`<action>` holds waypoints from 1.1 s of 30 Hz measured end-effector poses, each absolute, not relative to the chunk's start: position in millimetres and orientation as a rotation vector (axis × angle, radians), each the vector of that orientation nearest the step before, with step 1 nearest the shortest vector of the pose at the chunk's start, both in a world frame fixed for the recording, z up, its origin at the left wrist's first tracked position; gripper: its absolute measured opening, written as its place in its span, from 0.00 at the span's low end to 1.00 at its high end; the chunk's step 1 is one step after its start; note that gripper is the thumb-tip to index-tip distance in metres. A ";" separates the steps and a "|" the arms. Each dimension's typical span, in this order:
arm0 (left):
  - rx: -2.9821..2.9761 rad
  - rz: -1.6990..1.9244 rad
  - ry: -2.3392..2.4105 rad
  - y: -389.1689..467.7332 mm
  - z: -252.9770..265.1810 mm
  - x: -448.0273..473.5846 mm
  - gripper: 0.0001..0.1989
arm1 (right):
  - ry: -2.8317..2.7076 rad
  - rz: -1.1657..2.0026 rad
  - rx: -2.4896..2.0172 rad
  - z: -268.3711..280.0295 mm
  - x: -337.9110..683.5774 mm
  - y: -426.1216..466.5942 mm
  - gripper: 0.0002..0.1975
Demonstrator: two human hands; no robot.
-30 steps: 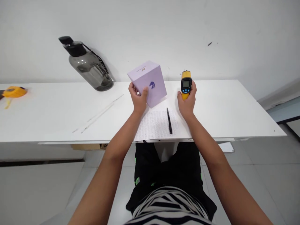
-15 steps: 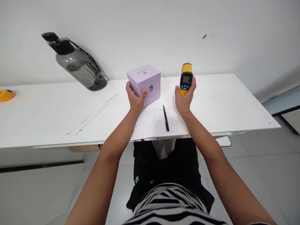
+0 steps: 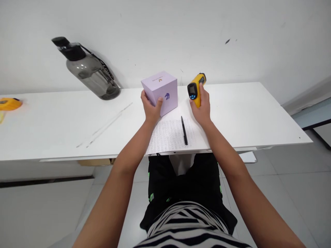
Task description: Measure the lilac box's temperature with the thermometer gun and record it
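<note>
A pale purple box [image 3: 167, 90] with a dark horse-head mark stands on the white table. My left hand [image 3: 152, 107] is closed on its left side, thumb across the front face. To the right, my right hand [image 3: 203, 106] grips a yellow and black infrared thermometer [image 3: 197, 88] by its handle. Its small screen and blue buttons face back toward me, and its front end points away to the upper right. Between my forearms lies a sheet of handwritten paper [image 3: 165, 136], with a black pen [image 3: 184, 130] resting on it.
A grey transparent water bottle [image 3: 93, 74] with a black lid stands at the back left by the wall. Part of a yellow object [image 3: 10, 104] shows at the far left. The white table [image 3: 245, 117] ends in a front edge close to my body.
My right hand has moved a little left and turned the infrared thermometer, so it now slants instead of pointing straight ahead. The left hand stays on the box.
</note>
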State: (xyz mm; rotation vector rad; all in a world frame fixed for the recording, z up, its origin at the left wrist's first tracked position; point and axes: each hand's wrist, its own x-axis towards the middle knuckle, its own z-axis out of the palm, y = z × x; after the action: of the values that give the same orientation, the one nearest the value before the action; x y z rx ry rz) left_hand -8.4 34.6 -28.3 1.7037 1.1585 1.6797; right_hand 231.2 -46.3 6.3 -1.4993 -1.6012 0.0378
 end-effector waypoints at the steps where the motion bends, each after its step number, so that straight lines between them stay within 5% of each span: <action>1: 1.702 1.683 1.163 34.9 -28.3 -8.5 0.51 | -1.646 0.026 -1.565 8.2 232.3 -47.6 0.36; 15: 1.625 1.670 1.139 33.6 -25.3 -5.6 0.52 | -1.823 -0.114 -2.071 11.2 237.6 -50.6 0.28; 33: 1.643 1.659 1.154 28.6 -19.5 -3.1 0.53 | -1.826 0.006 -2.023 6.3 241.6 -45.6 0.29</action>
State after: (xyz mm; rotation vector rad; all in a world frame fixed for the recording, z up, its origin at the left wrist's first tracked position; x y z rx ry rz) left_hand -3.1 28.6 -19.5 1.6434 1.1542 1.6590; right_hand 241.6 -45.6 6.3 -2.0230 -1.8260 0.0064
